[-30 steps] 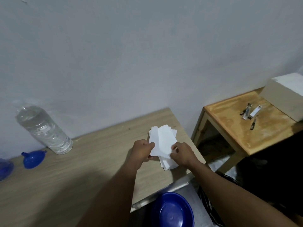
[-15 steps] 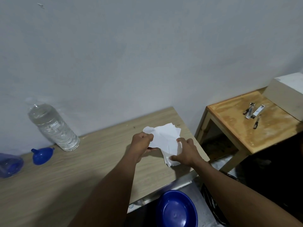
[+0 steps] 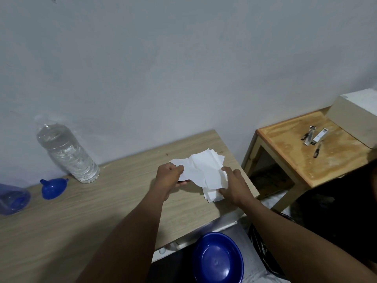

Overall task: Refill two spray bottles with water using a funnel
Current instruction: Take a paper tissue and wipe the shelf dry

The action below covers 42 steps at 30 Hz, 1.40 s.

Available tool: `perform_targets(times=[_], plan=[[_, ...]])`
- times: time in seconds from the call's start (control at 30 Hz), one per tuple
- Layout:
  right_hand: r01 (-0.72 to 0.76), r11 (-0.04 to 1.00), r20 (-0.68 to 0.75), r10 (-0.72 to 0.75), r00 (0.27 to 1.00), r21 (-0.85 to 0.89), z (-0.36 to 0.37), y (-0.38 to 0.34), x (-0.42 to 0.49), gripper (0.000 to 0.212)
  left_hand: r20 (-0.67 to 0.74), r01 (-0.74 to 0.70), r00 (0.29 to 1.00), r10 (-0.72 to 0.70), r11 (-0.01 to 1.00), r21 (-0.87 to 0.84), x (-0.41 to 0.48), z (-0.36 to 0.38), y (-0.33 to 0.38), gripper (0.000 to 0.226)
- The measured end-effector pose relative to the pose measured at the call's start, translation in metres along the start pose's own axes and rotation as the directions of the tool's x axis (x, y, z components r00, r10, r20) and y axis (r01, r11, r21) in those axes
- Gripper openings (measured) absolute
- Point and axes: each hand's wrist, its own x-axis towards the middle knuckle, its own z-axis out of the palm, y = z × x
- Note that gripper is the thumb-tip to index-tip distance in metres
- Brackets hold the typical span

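Observation:
A stack of white paper tissues (image 3: 206, 167) lies near the right end of the light wooden table (image 3: 102, 211). My left hand (image 3: 168, 177) pinches one sheet and holds it lifted off the stack. My right hand (image 3: 233, 185) presses on the stack's right side. Far to the left, a clear water bottle (image 3: 66, 153) stands by the wall. A blue funnel (image 3: 53, 187) lies on its side next to it. A translucent blue spray bottle (image 3: 13, 200) lies at the left edge, partly cut off.
A blue bowl (image 3: 217, 260) sits low beyond the table's front edge. To the right stands a smaller orange-brown wooden table (image 3: 289, 166) with small metal tools (image 3: 313, 136) and a pale box (image 3: 355, 116). The grey wall runs behind both tables.
My left hand has peeled one tissue up and leftward off the stack, while my right hand shifted to hold the stack down. The view has panned left, revealing the spray bottle.

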Motion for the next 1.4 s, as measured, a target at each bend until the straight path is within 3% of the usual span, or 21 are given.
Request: perform_targets(times=[0.1, 0.23, 0.37, 0.67, 0.87, 1.07, 1.27, 1.4], plan=[[0.097, 0.994, 0.000, -0.097, 0.995, -0.052, -0.007, 0.002, -0.008, 0.078, -0.001, 0.007, 1.000, -0.007, 1.000, 0.010, 0.000, 0.003, -0.002, 0.027], [0.201, 0.965, 0.058, -0.193, 0.979, -0.169, -0.017, 0.006, -0.012, 0.064, -0.016, -0.009, 1.000, 0.010, 0.999, 0.036, 0.002, 0.006, -0.004, 0.031], [0.214, 0.936, 0.156, -0.176, 0.972, -0.278, -0.015, 0.011, -0.012, 0.065, -0.078, -0.037, 0.996, 0.044, 0.996, 0.087, 0.001, 0.006, 0.002, 0.032], [0.267, 0.881, 0.218, -0.193, 0.957, -0.391, -0.006, 0.011, -0.010, 0.066, -0.157, -0.059, 0.984, 0.082, 0.987, 0.146, 0.008, -0.007, 0.002, 0.035], [0.235, 0.887, 0.230, -0.152, 0.961, -0.398, -0.010, 0.006, -0.006, 0.060, -0.189, -0.048, 0.979, 0.078, 0.986, 0.160, 0.004, -0.028, 0.005, 0.020], [0.175, 0.910, 0.063, -0.163, 0.985, -0.377, -0.012, -0.010, -0.001, 0.042, -0.110, -0.016, 0.994, 0.029, 0.994, 0.111, -0.004, -0.031, 0.005, 0.007], [0.097, 0.916, 0.044, -0.087, 0.995, -0.390, -0.012, -0.032, 0.003, 0.042, -0.055, 0.031, 0.998, -0.037, 0.995, -0.098, -0.013, -0.036, 0.021, 0.025], [0.104, 0.965, -0.136, -0.139, 0.981, -0.242, -0.013, -0.051, 0.005, 0.033, 0.013, 0.078, 0.997, -0.077, 0.976, -0.201, -0.015, -0.058, 0.036, 0.025]])
